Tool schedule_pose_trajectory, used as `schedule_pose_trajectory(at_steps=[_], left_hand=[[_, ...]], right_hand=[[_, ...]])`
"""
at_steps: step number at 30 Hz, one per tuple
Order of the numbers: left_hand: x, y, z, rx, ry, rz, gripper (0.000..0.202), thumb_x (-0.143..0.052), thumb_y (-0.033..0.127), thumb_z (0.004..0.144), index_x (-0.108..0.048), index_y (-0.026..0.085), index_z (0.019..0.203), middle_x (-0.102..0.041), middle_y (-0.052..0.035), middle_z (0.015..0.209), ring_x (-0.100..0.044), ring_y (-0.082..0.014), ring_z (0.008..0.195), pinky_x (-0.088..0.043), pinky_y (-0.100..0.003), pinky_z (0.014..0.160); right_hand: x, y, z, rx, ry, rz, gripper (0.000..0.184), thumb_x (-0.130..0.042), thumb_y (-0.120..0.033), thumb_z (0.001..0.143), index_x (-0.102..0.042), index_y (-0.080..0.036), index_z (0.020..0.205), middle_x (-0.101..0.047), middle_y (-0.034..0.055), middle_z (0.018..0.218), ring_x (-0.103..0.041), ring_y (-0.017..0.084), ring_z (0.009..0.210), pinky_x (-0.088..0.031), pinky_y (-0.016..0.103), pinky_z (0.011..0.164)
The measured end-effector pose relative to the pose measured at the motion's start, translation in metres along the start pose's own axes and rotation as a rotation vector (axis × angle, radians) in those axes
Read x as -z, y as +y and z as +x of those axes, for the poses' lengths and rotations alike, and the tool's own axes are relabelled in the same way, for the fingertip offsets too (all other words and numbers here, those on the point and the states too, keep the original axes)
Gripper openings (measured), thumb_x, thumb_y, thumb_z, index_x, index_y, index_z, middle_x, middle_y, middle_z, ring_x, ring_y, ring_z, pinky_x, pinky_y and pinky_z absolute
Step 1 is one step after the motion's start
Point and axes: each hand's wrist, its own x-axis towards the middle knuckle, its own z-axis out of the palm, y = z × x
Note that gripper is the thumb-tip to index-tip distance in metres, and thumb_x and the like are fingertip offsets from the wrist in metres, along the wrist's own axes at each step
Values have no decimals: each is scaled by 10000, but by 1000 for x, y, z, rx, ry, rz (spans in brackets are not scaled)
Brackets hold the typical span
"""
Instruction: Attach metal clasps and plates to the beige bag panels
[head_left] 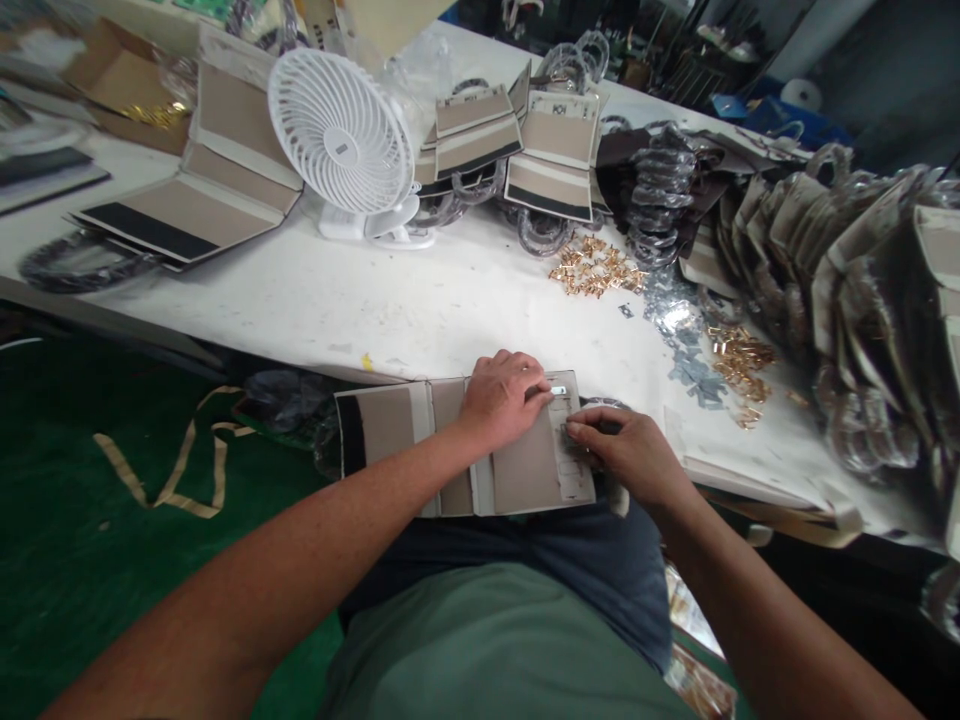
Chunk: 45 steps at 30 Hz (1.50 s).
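Right now your beige folding panel (525, 480) lies open at the centre of the frame, over your lap by the table's (450, 310) front edge. Your left hand (504, 398) rests on it, fingertips beside a small shiny strip (558, 390); your right hand (634, 450), well apart, has bent fingers at its right edge. Bare tabletop stretches up to the white fan (341, 130). You cannot tell whether either hand pinches anything; the stacked panels (847, 260) run off the frame's right.
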Motion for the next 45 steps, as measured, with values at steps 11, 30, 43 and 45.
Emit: schedule_pose_trajectory(at_steps=[11, 30, 43, 45], left_hand=[[-1, -1, 0, -7, 4, 6, 57, -784, 288, 920, -739, 253, 910, -732, -8, 1140, -614, -250, 1082, -417, -417, 886], [0, 0, 1, 14, 7, 3, 46, -796, 273, 905, -756, 251, 905, -737, -8, 1141, -615, -248, 1075, -440, -430, 901], [3, -2, 5, 81, -16, -61, 31, -821, 295, 896, -799, 286, 877, -759, 1, 1146, -642, -233, 1075, -453, -422, 914], [1, -3, 5, 84, -9, -64, 37, -829, 287, 890, -798, 289, 870, -760, 7, 1148, -647, -228, 1073, -448, -420, 909]], right_hand=[[-9, 6, 1, 65, 82, -162, 220, -764, -429, 804, -818, -233, 889, -784, 24, 824, -688, 220, 749, -501, 337, 693], [4, -10, -12, 172, 281, -142, 249, -716, -454, 897, -793, -217, 897, -742, 31, 763, -668, 221, 720, -503, 333, 668], [9, -74, 56, 565, 381, 936, 382, -684, -365, 881, -478, -219, 594, -374, -83, 517, -353, 75, 374, -354, 252, 392], [9, -68, 68, 509, 384, 988, 389, -687, -382, 862, -451, -224, 597, -348, -92, 501, -333, 71, 370, -355, 244, 393]])
